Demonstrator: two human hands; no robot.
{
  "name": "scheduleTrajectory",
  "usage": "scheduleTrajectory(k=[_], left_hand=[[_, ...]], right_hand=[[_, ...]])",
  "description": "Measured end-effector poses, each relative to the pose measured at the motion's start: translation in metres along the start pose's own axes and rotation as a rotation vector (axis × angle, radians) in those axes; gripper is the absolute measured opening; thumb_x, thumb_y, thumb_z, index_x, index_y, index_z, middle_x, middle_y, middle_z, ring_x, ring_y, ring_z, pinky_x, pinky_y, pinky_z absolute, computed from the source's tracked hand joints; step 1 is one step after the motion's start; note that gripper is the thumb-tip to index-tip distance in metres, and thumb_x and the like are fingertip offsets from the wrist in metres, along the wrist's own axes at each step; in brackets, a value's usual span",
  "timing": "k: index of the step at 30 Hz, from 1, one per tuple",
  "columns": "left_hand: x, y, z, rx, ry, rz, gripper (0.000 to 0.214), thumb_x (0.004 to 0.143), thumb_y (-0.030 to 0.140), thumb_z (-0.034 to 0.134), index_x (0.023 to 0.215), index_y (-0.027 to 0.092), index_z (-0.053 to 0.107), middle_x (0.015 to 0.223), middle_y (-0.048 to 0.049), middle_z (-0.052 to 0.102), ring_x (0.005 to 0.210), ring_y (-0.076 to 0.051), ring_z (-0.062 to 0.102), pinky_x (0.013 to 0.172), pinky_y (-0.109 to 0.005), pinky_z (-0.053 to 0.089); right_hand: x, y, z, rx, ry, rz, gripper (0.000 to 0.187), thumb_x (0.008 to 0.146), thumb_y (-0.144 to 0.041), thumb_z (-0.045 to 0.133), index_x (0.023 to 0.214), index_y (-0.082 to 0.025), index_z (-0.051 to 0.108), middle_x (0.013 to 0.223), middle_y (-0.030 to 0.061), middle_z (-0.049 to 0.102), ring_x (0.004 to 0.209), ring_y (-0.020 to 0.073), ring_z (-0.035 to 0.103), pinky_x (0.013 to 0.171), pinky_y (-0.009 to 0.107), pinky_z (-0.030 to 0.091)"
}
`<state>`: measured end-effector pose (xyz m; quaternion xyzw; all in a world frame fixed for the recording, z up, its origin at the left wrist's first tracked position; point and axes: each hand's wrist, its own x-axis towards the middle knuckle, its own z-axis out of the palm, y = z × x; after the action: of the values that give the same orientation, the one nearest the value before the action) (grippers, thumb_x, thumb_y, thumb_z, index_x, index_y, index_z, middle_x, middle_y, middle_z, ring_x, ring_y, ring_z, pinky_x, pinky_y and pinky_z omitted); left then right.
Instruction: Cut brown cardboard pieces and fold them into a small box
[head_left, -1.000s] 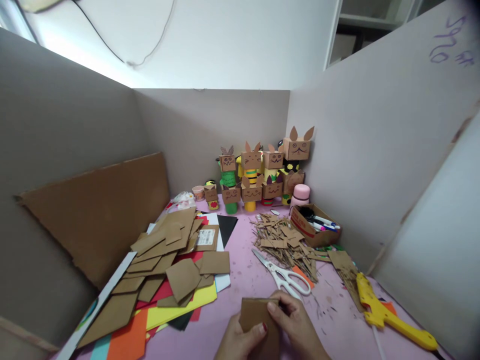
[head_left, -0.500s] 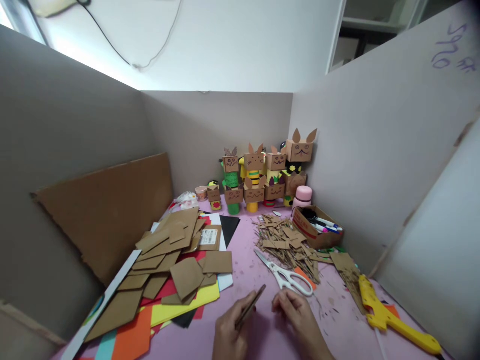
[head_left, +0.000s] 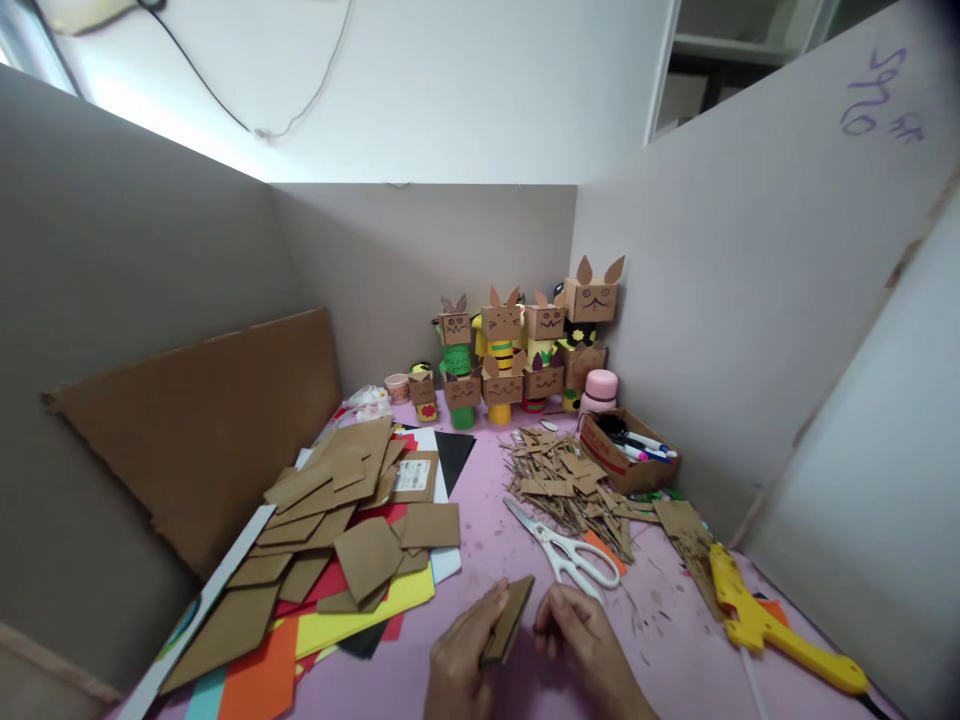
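My left hand is closed around a small brown cardboard piece, held tilted on edge; it looks doubled, though I cannot tell whether it is folded or two layers. Just to its right is my right hand, fingers curled in with the thumb against them, apart from the cardboard. Whatever may be in those fingers is hidden. White-handled scissors lie with blades spread right beyond my right hand. Left of my hands, cut cardboard pieces lie over coloured paper sheets.
Cardboard scraps are heaped beyond the scissors. A yellow glue gun lies at the right, near a box of pens. Cardboard-headed animal figures and a pink bottle stand at the back. A large cardboard sheet leans left.
The cardboard in my left hand has turned from nearly edge-on to show more of its face. My right hand has shifted slightly left. The whole view has moved a little.
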<state>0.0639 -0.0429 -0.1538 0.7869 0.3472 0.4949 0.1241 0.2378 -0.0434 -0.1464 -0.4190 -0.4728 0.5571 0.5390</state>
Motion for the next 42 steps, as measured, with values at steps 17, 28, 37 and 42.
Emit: scheduleTrajectory(k=[17,28,37,42], left_hand=[[0.007,0.019,0.006,0.094,-0.064,0.069,0.030,0.088,0.017,0.047,0.116,0.019,0.058,0.104,-0.0064,0.073,0.093,-0.015,0.069,0.079,-0.020,0.055],[-0.008,-0.004,0.013,0.427,-0.011,0.050,0.045,0.082,0.008,0.050,0.121,0.030,0.058,0.129,-0.0071,0.060,0.123,-0.023,0.050,0.113,-0.052,0.012],[0.010,0.010,0.007,-0.428,0.169,-0.843,0.052,0.090,0.045,0.036,0.129,0.012,0.049,0.122,-0.0183,0.062,0.112,-0.028,0.059,0.096,-0.047,0.044],[0.015,0.016,-0.002,-0.529,0.190,-0.867,0.057,0.084,0.059,0.045,0.120,0.017,0.059,0.130,-0.0128,0.058,0.122,-0.027,0.050,0.100,-0.038,0.041]], right_hand=[[-0.008,0.005,0.000,-0.118,0.128,-0.143,0.046,0.080,-0.063,0.054,0.103,-0.024,0.063,0.102,0.0051,0.065,0.096,0.0232,0.058,0.085,0.031,0.044],[-0.007,-0.003,0.010,0.299,0.090,0.153,0.047,0.067,-0.047,0.076,0.101,-0.019,0.058,0.079,0.0031,0.074,0.069,0.0195,0.067,0.064,0.028,0.050],[-0.006,-0.004,0.004,0.226,0.099,0.065,0.060,0.077,-0.049,0.067,0.122,-0.018,0.044,0.084,0.0062,0.074,0.078,0.0242,0.069,0.066,0.033,0.053],[-0.007,0.006,0.000,-0.107,0.017,-0.168,0.051,0.088,-0.047,0.051,0.129,-0.018,0.043,0.110,0.0126,0.070,0.098,0.0247,0.066,0.082,0.036,0.053]])
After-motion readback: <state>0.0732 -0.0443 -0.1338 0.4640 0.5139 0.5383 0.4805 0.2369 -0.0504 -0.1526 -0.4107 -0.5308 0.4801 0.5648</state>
